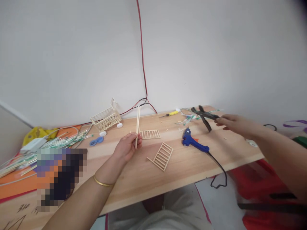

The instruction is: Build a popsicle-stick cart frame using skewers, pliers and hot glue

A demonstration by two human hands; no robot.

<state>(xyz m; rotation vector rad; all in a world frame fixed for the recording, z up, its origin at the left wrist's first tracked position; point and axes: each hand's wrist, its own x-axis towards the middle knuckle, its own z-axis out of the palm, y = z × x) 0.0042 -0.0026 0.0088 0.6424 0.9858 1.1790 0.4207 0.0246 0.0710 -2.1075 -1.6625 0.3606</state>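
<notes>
Two thin wooden sticks point(137, 119) stand nearly upright, pinched in my left hand point(128, 145) above the table. My right hand point(231, 123) grips one handle of dark pliers point(202, 114); their other handle hangs apart, and they look blurred. Beneath my left hand lie a small ladder-like stick frame point(150, 134) and, closer to me, a second stick frame point(163, 156) with one stick jutting out. A blue hot glue gun point(194, 142) rests on the table below the pliers.
A small stick-built cart point(106, 119) with white wheels stands at the back left, near blue round pieces point(96, 141). Packaged sticks point(59, 143) pile up at the left. A yellow-handled screwdriver point(172, 113) lies by the wall. The glue gun's black cord point(222, 166) hangs over the front edge.
</notes>
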